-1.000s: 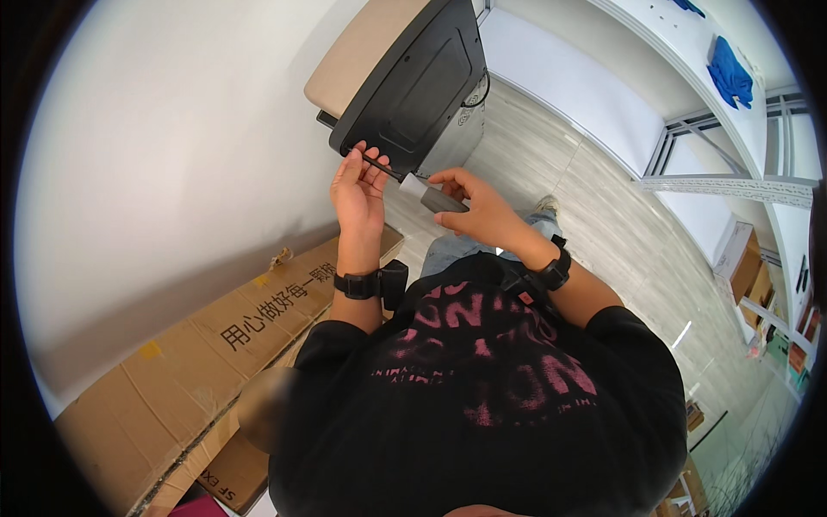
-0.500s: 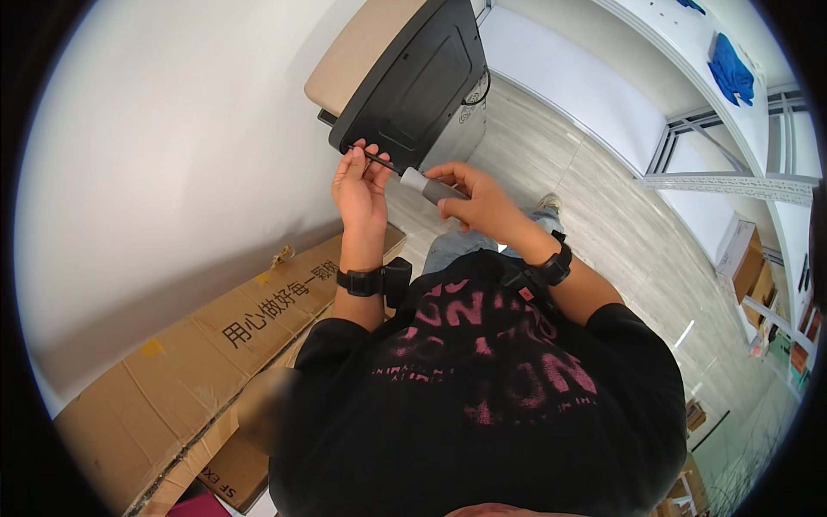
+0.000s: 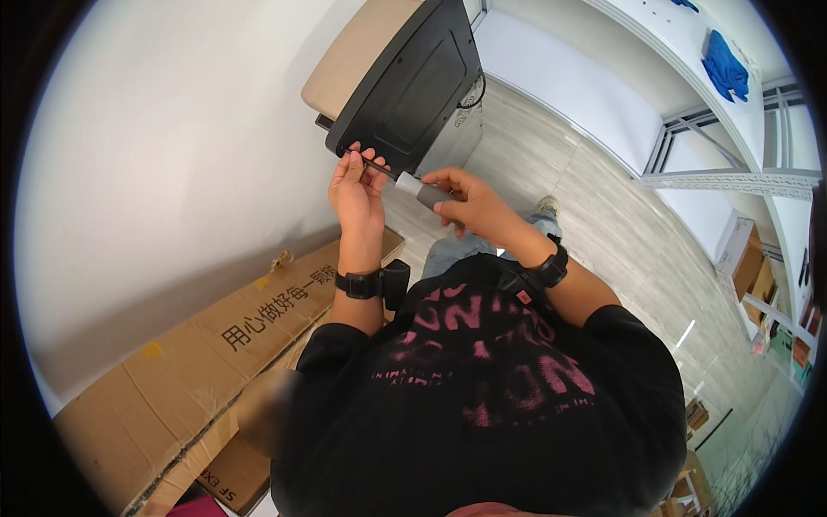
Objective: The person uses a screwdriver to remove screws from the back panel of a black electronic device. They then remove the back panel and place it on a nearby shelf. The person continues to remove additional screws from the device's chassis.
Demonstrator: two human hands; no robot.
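Note:
My right hand [image 3: 469, 202] is closed around the grey handle of a screwdriver [image 3: 419, 189], which looks like a thick, cylindrical powered one. Its thin dark shaft runs up and left toward the lower corner of a black panel [image 3: 409, 95]. There my left hand [image 3: 357, 185] pinches the shaft near its tip, fingertips close against the panel. Whatever the tip meets is hidden by those fingers. The panel is the black face of a tilted piece with a beige side [image 3: 357, 52], and small dark holes dot its edge.
A long cardboard box [image 3: 198, 345] lies along the white wall [image 3: 155, 155] at left. A black cable [image 3: 472, 96] loops beside the panel. White shelving [image 3: 724, 185] stands at right, with a blue cloth [image 3: 725, 67] on top. The floor [image 3: 517, 138] has pale planks.
Both hands stay at the panel's corner. The screwdriver handle and my right hand sit slightly further left and tilt a little more steeply, while the whole view has shifted a touch.

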